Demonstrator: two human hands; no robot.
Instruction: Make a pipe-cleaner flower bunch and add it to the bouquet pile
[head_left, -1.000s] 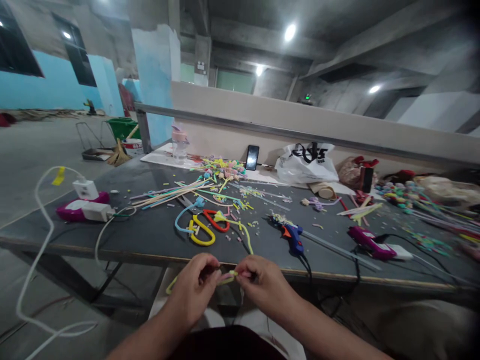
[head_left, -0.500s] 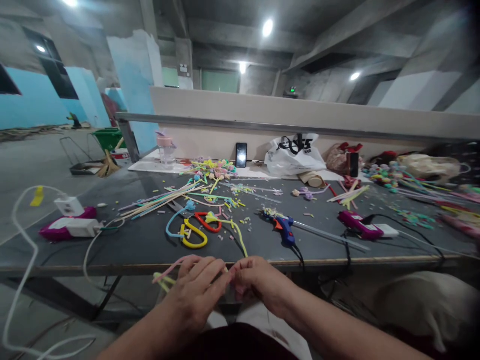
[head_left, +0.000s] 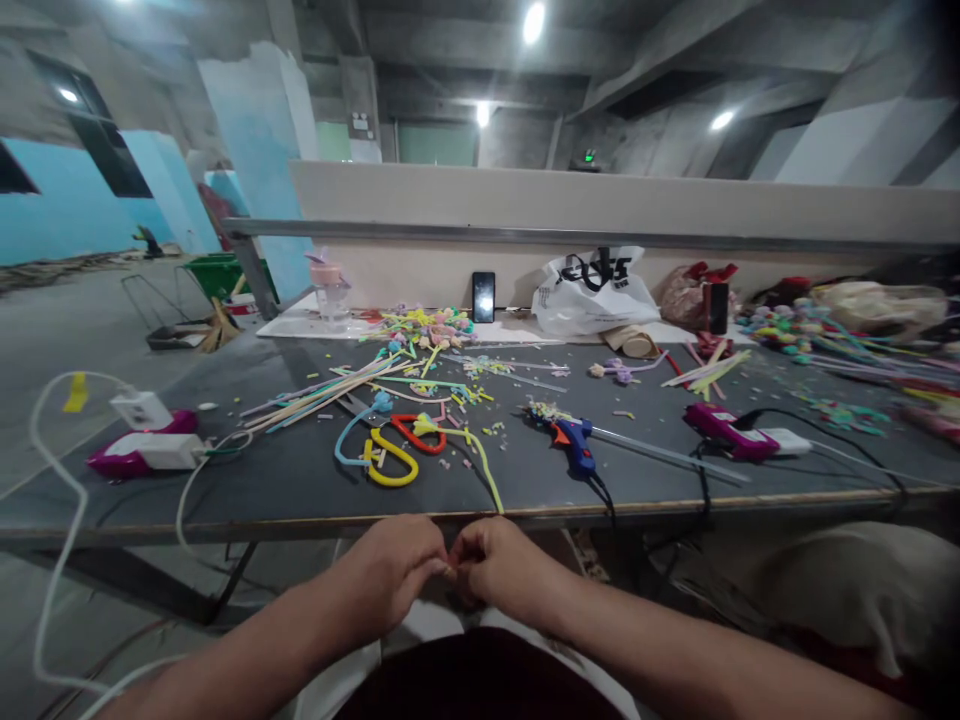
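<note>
Just below the table's front edge, my left hand [head_left: 397,568] and my right hand [head_left: 501,562] meet over my lap. Both have curled fingers, with the fingertips pinched together and almost touching. Whatever they hold is hidden behind the fingers. Nearest to them on the table lies a yellow fuzzy stem [head_left: 486,465] with a pale bloom at one end. Beside it are scissors with one yellow and one red handle [head_left: 394,478], and a bent blue stem [head_left: 343,440] lies across them. A blue glue gun [head_left: 576,446] with a clear glue stick rests to the right.
Loose pastel stems [head_left: 322,395] and a pile of small fuzzy flowers [head_left: 427,328] lie farther back. A phone [head_left: 484,297] leans upright near a white plastic bag [head_left: 592,300]. Purple power strips [head_left: 731,432] with cables sit at both sides. A cable hangs off the left edge.
The pink and yellow stems that stuck out past my left hand no longer show. My left hand has turned and its fingers have curled in. The view has tilted slightly down.
</note>
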